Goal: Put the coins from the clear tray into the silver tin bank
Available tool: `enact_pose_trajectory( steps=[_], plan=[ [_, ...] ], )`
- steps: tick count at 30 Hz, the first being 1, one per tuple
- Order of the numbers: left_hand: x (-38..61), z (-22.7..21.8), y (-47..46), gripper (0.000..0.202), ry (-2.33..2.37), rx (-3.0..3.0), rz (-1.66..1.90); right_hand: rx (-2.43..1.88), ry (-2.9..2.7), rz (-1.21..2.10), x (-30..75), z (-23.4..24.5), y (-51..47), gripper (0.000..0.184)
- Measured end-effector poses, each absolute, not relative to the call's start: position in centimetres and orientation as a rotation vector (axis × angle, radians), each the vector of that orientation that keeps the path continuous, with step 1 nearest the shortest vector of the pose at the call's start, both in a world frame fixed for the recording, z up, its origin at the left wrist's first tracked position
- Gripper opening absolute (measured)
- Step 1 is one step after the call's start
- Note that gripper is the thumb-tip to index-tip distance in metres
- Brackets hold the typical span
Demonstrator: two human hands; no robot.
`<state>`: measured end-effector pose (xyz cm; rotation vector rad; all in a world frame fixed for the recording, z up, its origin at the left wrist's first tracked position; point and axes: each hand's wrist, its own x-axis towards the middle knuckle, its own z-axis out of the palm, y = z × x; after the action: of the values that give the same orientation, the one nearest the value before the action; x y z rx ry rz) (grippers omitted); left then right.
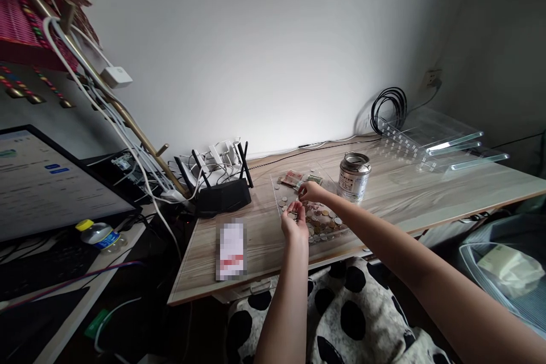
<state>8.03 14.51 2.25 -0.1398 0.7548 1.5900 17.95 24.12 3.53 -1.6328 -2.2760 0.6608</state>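
My left hand (294,223) is cupped palm up over the near part of a clear sheet (278,189), with a few coins lying in the curled fingers. Just beyond it, my right hand (312,192) reaches in from the right, fingers pinched and pointing down; whatever they hold is too small to make out. Many loose coins (325,222) in silver and brass tones are spread on the sheet, partly hidden by my hands. Several folded banknotes (292,178), reddish and green, lie behind the right hand. A metal tin (355,177) stands upright to the right.
On the wooden table (260,239), a phone-shaped blurred item (231,250) lies left. Behind it sits a black router (224,198). Clear acrylic trays (443,145) and a black cable coil (389,111) are at the back right. A laptop (55,182) and bottle (100,236) stand left.
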Motion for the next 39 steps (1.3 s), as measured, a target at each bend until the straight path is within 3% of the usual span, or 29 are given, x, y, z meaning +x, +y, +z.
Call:
enact_pose_trajectory(
  steps=[9, 17, 23, 31, 35, 39],
  plan=[
    [8.1, 2.1, 14.9, 0.019, 0.76, -0.189, 1.616, -1.646, -2.445, 0.727, 16.4, 3.8, 25.2, 0.021],
    [8.1, 1.9, 14.8, 0.019, 0.773, -0.154, 1.63, -1.596, -2.348, 0.596, 17.2, 5.4, 22.8, 0.018],
    [8.5, 2.3, 14.8, 0.02, 0.684, -0.132, 1.461, -1.238, -2.348, 0.958, 17.9, 7.1, 19.4, 0.02],
    [8.0, 3.1, 14.2, 0.019, 0.671, -0.13, 1.325, -1.229, -2.191, 0.497, 19.9, 9.5, 15.2, 0.03],
    [7.4, 3.1, 14.0, 0.021, 0.7, -0.005, 1.257, -1.55, -1.845, 0.105, 26.4, 13.2, 15.6, 0.035],
    [7.3, 3.0, 13.6, 0.023, 0.686, 0.054, 1.206, -1.883, -1.866, -0.142, 33.2, 15.3, 18.6, 0.025]
  ],
)
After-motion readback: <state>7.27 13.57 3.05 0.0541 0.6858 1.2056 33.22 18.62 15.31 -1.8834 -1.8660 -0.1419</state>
